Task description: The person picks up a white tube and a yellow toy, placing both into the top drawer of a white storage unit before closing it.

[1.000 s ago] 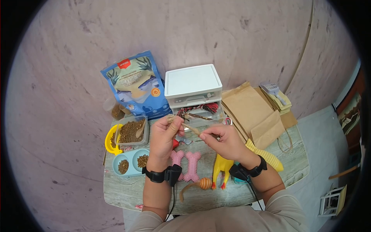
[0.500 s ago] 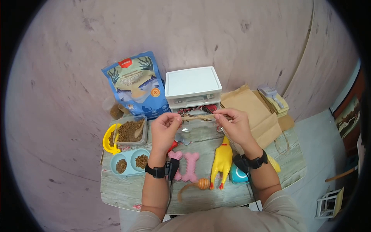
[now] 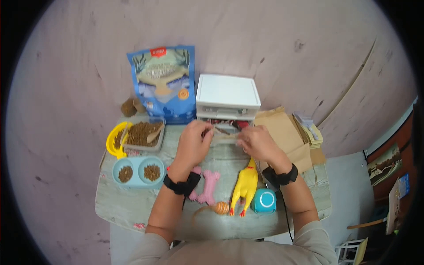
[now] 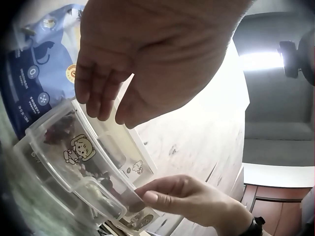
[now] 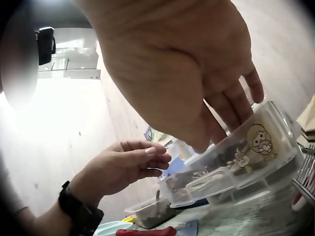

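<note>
In the head view my left hand (image 3: pixel 194 141) and right hand (image 3: pixel 259 143) are at either side of the pulled-out clear drawer (image 5: pixel 226 169) of a white drawer unit (image 3: pixel 227 90). The left hand's fingers are loosely bent above the drawer, with nothing held in the left wrist view. Fingers of the right hand reach over the drawer's rim, their tips partly hidden. Through the clear front, with its cartoon girl, several items show. A red and black rope toy (image 3: pixel 242 124) lies toward the back. Between the hands, a tan strip (image 3: pixel 226 136) looks blurred.
A blue pet food bag (image 3: pixel 165 86) stands left of the unit. Nearby are a kibble box (image 3: pixel 142 152), a yellow bowl (image 3: pixel 110 140) and a blue double bowl (image 3: pixel 136 182). Pink bone toys (image 3: pixel 210 185), a yellow rubber chicken (image 3: pixel 245 182) and paper bags (image 3: pixel 276 128) lie around.
Earlier both hands pinched a tan, stick-like piece above the drawer. Now the fingers have loosened and the hands are down at the drawer. The head view has shifted.
</note>
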{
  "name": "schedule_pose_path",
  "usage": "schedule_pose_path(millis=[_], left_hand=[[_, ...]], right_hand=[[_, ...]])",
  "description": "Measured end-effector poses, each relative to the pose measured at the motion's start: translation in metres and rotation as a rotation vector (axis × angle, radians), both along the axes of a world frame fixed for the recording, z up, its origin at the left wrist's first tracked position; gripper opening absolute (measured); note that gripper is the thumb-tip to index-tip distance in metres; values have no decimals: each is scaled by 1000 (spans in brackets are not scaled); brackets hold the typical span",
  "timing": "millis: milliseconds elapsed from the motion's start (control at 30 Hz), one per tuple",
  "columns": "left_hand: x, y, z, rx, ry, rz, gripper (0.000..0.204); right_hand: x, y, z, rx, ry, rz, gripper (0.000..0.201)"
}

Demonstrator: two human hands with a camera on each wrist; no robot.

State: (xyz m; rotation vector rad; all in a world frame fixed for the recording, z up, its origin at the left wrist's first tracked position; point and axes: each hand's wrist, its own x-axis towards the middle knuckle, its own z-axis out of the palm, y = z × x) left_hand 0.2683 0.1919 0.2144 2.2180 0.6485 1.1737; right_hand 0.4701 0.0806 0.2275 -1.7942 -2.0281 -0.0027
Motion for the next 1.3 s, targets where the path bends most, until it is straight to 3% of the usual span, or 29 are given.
schedule_pose_path(millis=[67,100,200,267,333,367,433,533,767,867,933,967,1033,1067,1133,1200,1233,1300], left_hand=[[-1,0,1,-26,-29,24,12],[-3,1,5,6,-49,39,13],[-9,-2,14,-21,-66,68,15],[-10,-2,16,-68,-73,77,16],[-11,-1,17,-42,-84,85,17],[-11,-2,19,-60,-87,83,17],[-12,-3,20,-78,-93,78,17],[-11,-3,18,-80,-96,78,17],[-11,-5,20,-111,-84,80,16],[-12,-5,22,-122,-83,76,16],[-12,-4,21,-129,-88,68,17],[-12,-4,21,-143,-89,59,18],[-9,-9,19,-246,-121,-2,19],[-8,-11,20,-366,-148,-54,20],[-7,-17,23,-428,-93,-140,20],[-4,-22,21,-559,-145,-411,20],[-3,-27,22,-547,-132,-419,20],[0,-37,27,-785,-234,-630,22]], right_hand=[[-11,-5,15,71,27,-22,14],[-19,-9,21,215,13,18,15],[-53,-26,28,176,194,145,14],[-70,-43,24,14,157,243,22],[-92,-55,16,-407,45,423,26],[-101,-62,6,-413,43,426,26],[-115,-73,-18,-358,-189,423,30],[-123,-76,-26,-332,-267,391,32],[-115,-79,-34,-362,-236,390,29],[-106,-75,-16,-276,-111,445,31],[-98,-70,25,-176,315,389,37],[-89,-67,25,-160,310,384,37],[-73,-62,21,-29,853,100,44],[-69,-59,23,-2,850,97,44],[-63,-52,26,165,1353,55,44],[-55,-48,21,204,1369,74,46],[-56,-48,23,199,1380,88,47],[-57,-47,23,208,1397,99,49]])
